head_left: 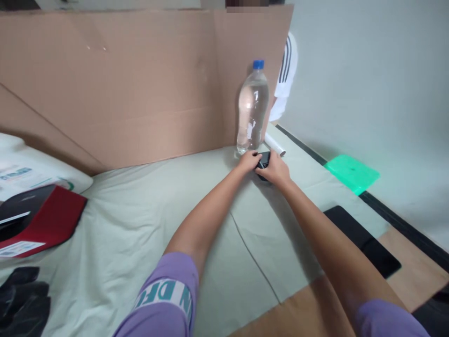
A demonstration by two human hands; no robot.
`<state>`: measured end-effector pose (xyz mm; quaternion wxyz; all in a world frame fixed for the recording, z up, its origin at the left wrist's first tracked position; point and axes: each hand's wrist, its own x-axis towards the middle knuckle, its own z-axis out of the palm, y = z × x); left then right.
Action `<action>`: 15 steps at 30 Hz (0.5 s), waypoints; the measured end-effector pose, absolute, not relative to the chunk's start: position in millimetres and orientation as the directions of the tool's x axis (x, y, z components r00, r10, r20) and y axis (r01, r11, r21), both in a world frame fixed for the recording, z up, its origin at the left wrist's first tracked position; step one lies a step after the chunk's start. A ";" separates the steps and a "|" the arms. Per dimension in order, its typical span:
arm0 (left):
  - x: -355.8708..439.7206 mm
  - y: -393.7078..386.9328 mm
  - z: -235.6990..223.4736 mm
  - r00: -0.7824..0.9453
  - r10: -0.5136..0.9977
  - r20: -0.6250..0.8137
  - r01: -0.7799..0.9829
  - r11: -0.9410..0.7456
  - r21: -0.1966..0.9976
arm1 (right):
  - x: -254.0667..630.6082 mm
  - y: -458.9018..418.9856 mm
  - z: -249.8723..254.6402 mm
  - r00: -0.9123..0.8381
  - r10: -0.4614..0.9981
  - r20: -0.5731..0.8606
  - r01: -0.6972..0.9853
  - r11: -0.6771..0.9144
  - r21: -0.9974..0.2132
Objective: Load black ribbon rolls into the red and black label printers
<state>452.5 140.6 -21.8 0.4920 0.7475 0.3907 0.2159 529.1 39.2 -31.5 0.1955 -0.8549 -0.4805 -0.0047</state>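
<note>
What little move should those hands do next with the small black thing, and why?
Perhaps draw the small black thing back a little, away from the tall clear bottle. The left hand and right hand both hold it just in front of that upright bottle, so a bump might tip the bottle.

Clearest are the capital letters N, D and F, in teal on the white band [171,290] around the purple left sleeve [154,323]; they stand at a slant, and the rest of the word is cut off by the curve of the cloth. The white plastic package [45,161] carries a line of blue lettering, too blurred to read, with a green curved mark near its end. Fine print on the white sticker [21,248] of the red and black item [61,215] is illegible.
</note>
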 end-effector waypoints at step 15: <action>-47.4 110.1 45.6 -0.197 0.918 0.344 0.721 -0.102 0.685 | 348.1 70.0 -22.3 0.024 0.931 0.363 0.916 0.125 -0.380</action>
